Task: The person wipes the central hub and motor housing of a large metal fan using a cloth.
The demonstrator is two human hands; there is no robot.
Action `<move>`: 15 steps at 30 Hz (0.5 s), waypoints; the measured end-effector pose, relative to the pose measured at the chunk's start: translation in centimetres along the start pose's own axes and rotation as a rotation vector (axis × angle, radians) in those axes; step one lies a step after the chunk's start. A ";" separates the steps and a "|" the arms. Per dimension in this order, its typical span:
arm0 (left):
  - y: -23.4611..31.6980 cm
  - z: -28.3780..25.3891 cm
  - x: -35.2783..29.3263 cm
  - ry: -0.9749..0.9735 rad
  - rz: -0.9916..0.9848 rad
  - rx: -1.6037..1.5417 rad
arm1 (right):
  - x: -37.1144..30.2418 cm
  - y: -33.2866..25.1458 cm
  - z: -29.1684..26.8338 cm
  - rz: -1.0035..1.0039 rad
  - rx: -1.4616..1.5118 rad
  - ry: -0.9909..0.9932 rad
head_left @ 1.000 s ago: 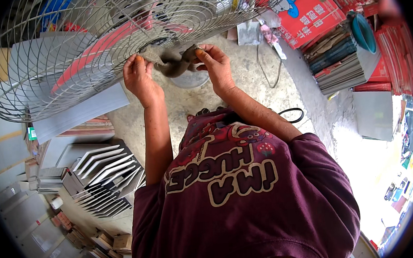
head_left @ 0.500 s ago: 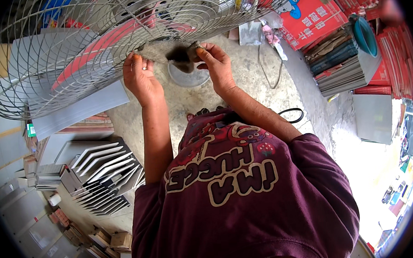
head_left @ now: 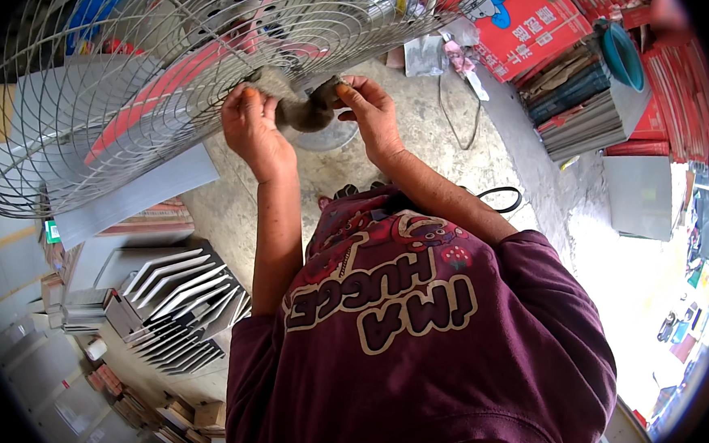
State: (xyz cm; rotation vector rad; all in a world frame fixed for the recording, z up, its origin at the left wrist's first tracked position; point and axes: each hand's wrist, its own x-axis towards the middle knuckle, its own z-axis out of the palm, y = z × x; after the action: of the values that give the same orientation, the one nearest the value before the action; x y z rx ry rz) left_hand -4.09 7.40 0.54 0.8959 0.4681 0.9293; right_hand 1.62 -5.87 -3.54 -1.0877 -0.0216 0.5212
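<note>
Between my two hands a dirty grey-brown cloth (head_left: 309, 115) sags in the middle, in front of the wire guard of a large fan (head_left: 176, 94). My left hand (head_left: 258, 130) pinches one end of the cloth close to the guard. The other end is pinched between the thumb and fingers of my right hand (head_left: 370, 111). Red blades (head_left: 152, 100) show through the wires. Below the cloth, a round pale base (head_left: 327, 137) on the floor is partly covered by it.
Stacked tile samples (head_left: 185, 301) stand on the left beside a grey panel (head_left: 138, 194). To the right are a red carton (head_left: 531, 28), a teal basin (head_left: 622, 59) on stacked boards, and red boxes (head_left: 680, 104). A wire loop (head_left: 466, 121) lies on the concrete floor.
My left hand has moved slightly right, closer to my right hand. The cloth, blurred before, now hangs in a clearer curve between them. The view has shifted slightly.
</note>
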 end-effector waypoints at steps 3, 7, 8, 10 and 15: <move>-1.1 0.4 -0.2 -0.014 -0.055 0.042 | 0.1 0.0 0.1 0.006 -0.002 -0.002; -2.3 0.3 0.0 0.008 -0.106 0.081 | 0.1 0.1 0.0 0.008 -0.007 0.014; -2.7 0.0 0.1 0.028 -0.134 0.065 | 0.1 0.1 0.0 0.009 -0.008 0.019; -3.2 -0.6 0.2 0.066 -0.190 0.034 | 0.1 0.0 0.0 0.007 -0.002 0.010; -3.3 -3.0 1.3 0.171 -0.224 -0.012 | 0.0 -0.1 0.1 0.012 -0.011 0.005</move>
State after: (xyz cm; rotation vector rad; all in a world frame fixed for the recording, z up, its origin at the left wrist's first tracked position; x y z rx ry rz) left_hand -3.89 8.87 -3.86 0.7385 0.6940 0.8047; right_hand 1.66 -5.78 -3.38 -1.1000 -0.0135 0.5302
